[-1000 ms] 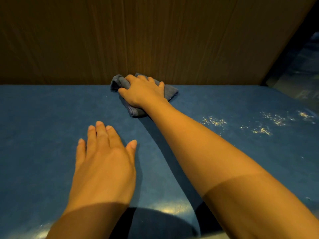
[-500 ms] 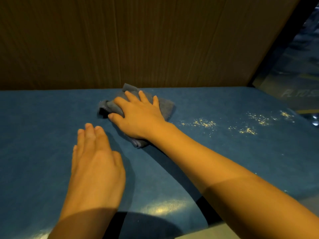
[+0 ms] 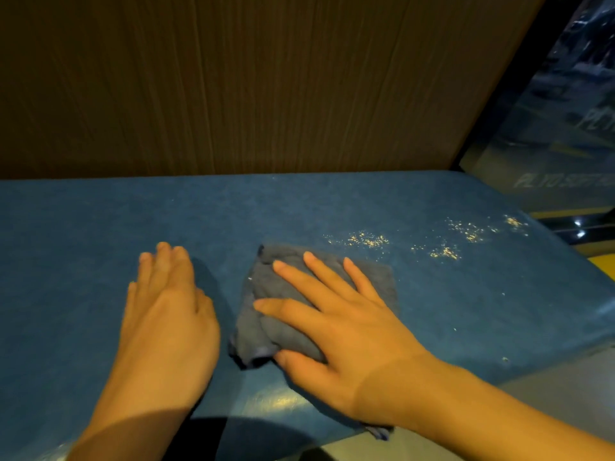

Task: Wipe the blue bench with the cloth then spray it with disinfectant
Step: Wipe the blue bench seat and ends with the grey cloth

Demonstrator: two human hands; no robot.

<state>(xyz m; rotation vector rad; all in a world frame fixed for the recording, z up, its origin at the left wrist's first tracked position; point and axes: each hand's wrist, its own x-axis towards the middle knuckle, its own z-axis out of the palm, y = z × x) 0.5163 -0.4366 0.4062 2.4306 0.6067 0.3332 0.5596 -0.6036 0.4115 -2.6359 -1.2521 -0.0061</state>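
Cloth, grey-blue, lies crumpled flat on the blue desk, near the front edge, mid view. Right hand sits on top of it, palm down, fingers straight and spread, pressing it to the desk; thumb is at the cloth's near edge, nothing curled round it. A small corner of cloth sticks out under the right wrist at the desk's front edge. Left hand is just beside the cloth on its left, not touching it, palm down, fingers straight and close together, holding nothing; resting on the desk or just above it, cannot tell. Pale crumbs are scattered on the desk beyond and to the right of the cloth: nearest patch close to the cloth's far right corner, more patches further right toward the desk's right edge, a few stray specks right of the right hand. Brown wood-grain panel stands upright along the desk's far edge. Dark glass at far right, lettering blurred, unreadable. Glare spot on the desk between the two wrists, dark shadow below it
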